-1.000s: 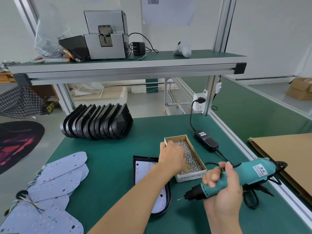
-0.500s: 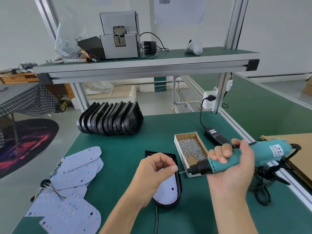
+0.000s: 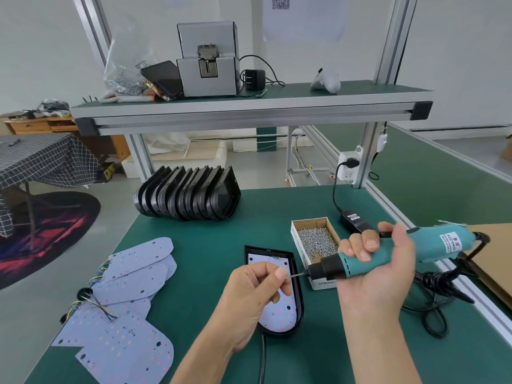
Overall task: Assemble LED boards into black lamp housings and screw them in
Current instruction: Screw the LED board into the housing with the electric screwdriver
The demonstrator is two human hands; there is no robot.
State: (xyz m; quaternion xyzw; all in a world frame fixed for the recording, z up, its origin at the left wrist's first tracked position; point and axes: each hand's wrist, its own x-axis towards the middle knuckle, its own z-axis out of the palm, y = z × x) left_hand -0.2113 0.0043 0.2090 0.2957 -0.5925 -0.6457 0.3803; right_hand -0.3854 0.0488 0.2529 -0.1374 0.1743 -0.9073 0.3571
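A black lamp housing [image 3: 298,314] lies on the green table with a pale LED board [image 3: 277,314] inside it. My left hand [image 3: 257,289] hovers over the housing and pinches a small screw at the tip of the driver bit. My right hand [image 3: 379,275] grips a teal electric screwdriver [image 3: 432,246], held level and pointing left, its bit meeting my left fingertips. A cardboard box of screws [image 3: 318,239] sits just right of the housing.
A row of black housings [image 3: 188,196] stands at the back of the table. Several loose LED boards [image 3: 124,306] with wires lie at the left. A power adapter [image 3: 356,221] and coiled cable [image 3: 432,297] lie at the right, cardboard beyond. A shelf [image 3: 249,106] overhangs the bench.
My left hand left the screw box and came to the driver tip with a screw. My right hand raised the screwdriver and turned it level over the box's near end.
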